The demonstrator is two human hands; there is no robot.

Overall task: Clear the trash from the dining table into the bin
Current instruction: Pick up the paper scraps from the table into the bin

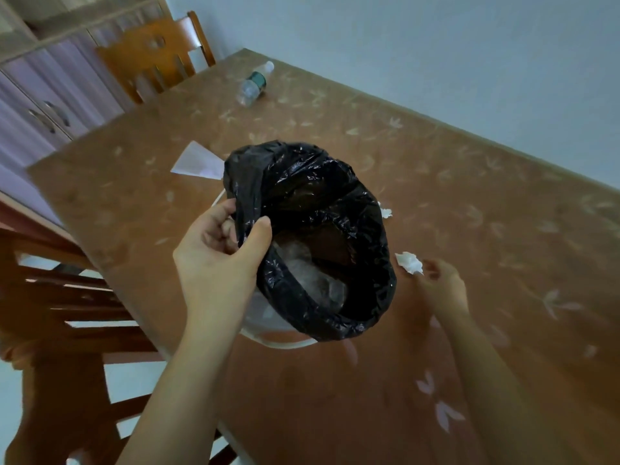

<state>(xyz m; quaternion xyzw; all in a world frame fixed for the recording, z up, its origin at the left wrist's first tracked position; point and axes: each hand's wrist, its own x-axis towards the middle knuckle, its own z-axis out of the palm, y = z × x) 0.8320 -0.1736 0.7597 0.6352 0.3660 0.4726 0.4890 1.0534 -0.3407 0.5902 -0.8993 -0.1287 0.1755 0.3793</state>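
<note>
On floral brown table [469, 182] by blue wall [436, 45] — left hand [214, 260] gripping bin liner [312, 203], right fingers [432, 271] pinching tissue [408, 262].

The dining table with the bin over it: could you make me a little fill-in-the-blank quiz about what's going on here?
1. The left hand grips the rim of the bin's ____ plastic liner.
2. The right hand pinches a crumpled white ____ just right of the bin.
3. At the far end of the table, a clear plastic ____ lies on its side.
4. Left of the bin lies a flat white piece of ____.

Missing words: black; tissue; bottle; paper
</note>
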